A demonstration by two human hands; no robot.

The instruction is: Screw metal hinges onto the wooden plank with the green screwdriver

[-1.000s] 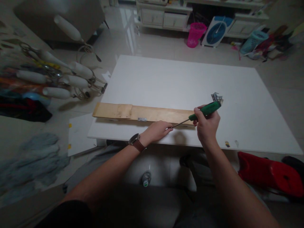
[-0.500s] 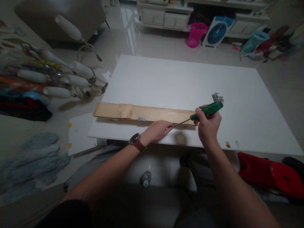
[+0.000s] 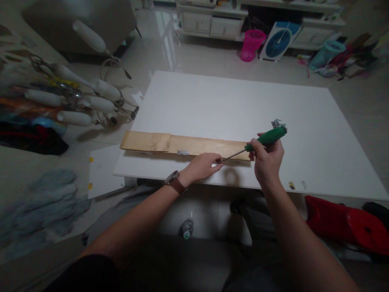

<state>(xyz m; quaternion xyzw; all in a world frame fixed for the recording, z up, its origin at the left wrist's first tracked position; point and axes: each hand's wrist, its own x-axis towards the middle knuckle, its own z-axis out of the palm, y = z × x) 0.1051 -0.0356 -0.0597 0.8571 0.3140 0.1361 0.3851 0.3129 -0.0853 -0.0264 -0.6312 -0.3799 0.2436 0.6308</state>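
- Screwdriver (image 3: 267, 137) clamped in right hand (image 3: 267, 160), tip on plank (image 3: 197, 145), 6 o'clock of table (image 3: 243, 101).
- Left hand (image 3: 202, 167) at tip, hold unclear, possibly pinching a screw.
- One hinge (image 3: 182, 152) fitted at 9 o'clock; spare hardware (image 3: 277, 123) loose at 1 o'clock.

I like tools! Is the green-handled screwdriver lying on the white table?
No, the right hand grips the green-handled screwdriver over the long wooden board.

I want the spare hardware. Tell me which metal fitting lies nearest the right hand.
The small metal cluster on the table, just past the handle of the green screwdriver. The other fitting sits on the plank, left of the left hand.
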